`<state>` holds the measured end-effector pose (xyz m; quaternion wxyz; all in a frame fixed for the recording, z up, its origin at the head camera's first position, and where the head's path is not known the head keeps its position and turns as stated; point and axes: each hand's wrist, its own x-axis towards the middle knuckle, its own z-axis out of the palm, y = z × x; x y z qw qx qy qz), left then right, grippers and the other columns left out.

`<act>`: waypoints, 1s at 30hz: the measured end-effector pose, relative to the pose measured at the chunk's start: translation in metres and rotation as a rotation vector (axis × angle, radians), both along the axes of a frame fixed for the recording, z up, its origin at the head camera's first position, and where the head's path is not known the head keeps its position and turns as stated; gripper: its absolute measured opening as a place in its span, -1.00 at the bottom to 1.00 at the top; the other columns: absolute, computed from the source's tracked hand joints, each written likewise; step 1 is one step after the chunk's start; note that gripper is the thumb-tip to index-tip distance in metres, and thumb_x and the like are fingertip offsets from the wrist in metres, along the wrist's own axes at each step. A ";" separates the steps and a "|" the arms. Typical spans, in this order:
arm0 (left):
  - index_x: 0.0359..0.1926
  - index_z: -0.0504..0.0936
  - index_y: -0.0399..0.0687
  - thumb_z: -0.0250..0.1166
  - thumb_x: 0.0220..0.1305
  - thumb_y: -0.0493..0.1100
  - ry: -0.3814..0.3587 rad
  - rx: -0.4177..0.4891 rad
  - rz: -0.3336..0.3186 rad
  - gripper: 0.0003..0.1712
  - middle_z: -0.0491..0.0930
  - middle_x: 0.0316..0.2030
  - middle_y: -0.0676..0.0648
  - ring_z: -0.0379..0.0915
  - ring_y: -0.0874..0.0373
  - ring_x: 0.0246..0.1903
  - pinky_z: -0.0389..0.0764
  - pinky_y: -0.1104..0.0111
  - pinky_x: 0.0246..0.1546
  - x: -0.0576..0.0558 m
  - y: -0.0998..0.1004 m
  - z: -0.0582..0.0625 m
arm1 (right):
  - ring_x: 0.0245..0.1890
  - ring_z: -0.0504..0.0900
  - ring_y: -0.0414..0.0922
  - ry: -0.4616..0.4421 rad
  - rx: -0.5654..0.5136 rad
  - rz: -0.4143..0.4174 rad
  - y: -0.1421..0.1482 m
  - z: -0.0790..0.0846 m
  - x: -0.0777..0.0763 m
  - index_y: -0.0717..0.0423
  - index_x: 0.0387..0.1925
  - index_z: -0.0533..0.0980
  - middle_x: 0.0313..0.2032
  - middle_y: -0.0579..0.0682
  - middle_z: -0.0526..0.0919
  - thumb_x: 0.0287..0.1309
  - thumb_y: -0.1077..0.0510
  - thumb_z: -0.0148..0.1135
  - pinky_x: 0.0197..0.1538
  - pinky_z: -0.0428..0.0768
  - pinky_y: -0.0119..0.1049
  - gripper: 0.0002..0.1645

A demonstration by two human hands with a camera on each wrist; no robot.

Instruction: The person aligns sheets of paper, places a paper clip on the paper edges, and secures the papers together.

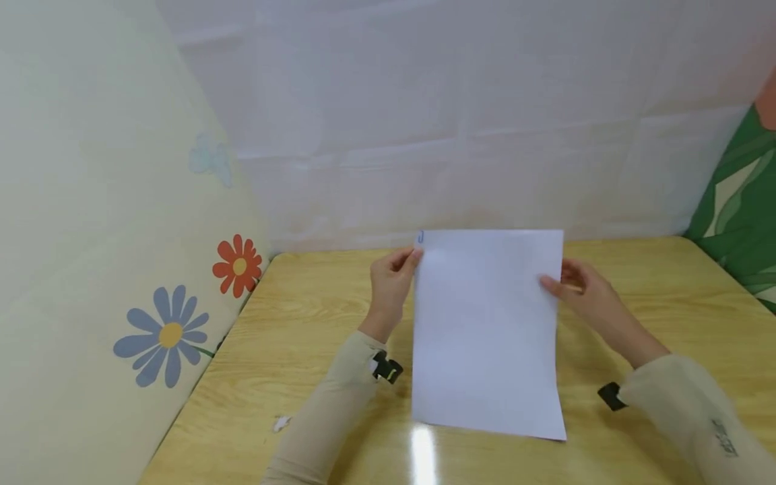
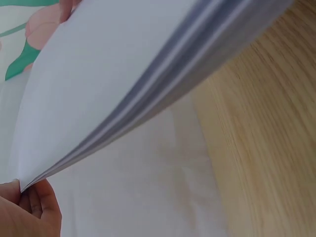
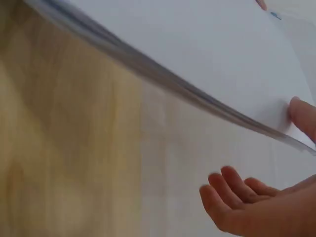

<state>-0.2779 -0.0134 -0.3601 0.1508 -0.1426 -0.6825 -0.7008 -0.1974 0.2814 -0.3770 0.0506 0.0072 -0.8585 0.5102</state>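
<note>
A stack of white paper sheets (image 1: 488,330) stands raised over the table, its broad face toward me. A blue paper clip (image 1: 421,236) sits at its top left corner. Just below the clip, my left hand (image 1: 391,286) pinches the left edge between thumb and fingers. My right hand (image 1: 588,300) is at the right edge, with the thumb (image 3: 302,116) on the front face. Its other fingers (image 3: 232,190) are loosely bent behind the stack, with a gap between them and the paper in the right wrist view. Several layered sheet edges (image 2: 163,76) show in the left wrist view.
The wood-grain table (image 1: 291,337) lies beneath, with a small white scrap (image 1: 281,423) near the left forearm. A white cloth (image 1: 455,135) hangs behind. A flower-patterned panel (image 1: 121,236) borders the left side, and a green-leafed one (image 1: 736,195) borders the right.
</note>
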 end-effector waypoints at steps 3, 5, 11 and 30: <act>-0.19 0.68 -0.43 0.34 0.20 -0.32 -0.006 0.019 0.010 -0.79 0.69 -0.33 -0.25 0.46 0.32 -0.47 0.53 0.51 -0.40 0.000 0.000 0.003 | 0.31 0.21 0.28 -0.166 -0.051 0.096 -0.006 -0.013 0.007 0.38 0.44 -0.08 0.32 0.42 0.21 0.34 -0.22 0.04 0.25 0.22 0.27 0.00; -0.19 0.67 -0.44 0.34 0.20 -0.32 -0.006 0.042 0.009 -0.79 0.69 -0.32 -0.26 0.47 0.31 -0.47 0.53 0.53 -0.40 0.000 0.001 0.006 | 0.25 0.36 0.16 -0.211 -0.078 0.132 -0.011 -0.019 0.012 0.39 0.40 0.02 0.26 0.36 0.35 0.35 -0.21 0.04 0.25 0.32 0.15 -0.06; -0.21 0.67 -0.47 0.34 0.20 -0.33 -0.026 0.096 0.027 -0.78 0.69 -0.36 -0.20 0.49 0.30 -0.47 0.54 0.52 -0.39 0.000 0.002 0.009 | -0.11 0.59 -0.27 -0.223 -0.318 0.176 -0.025 -0.030 0.023 0.45 0.27 0.22 -0.06 -0.06 0.64 0.39 -0.04 0.07 -0.05 0.56 -0.32 -0.30; -0.02 0.59 -0.41 0.13 0.40 -0.26 -0.158 0.173 -0.016 -0.72 0.63 -0.19 -0.21 0.54 0.21 -0.31 0.60 0.35 -0.13 0.002 -0.004 0.008 | -0.28 0.63 -0.42 0.067 -0.475 -0.106 -0.049 -0.036 0.031 0.54 0.27 0.20 -0.31 -0.43 0.65 0.29 0.08 0.21 -0.26 0.61 -0.49 -0.24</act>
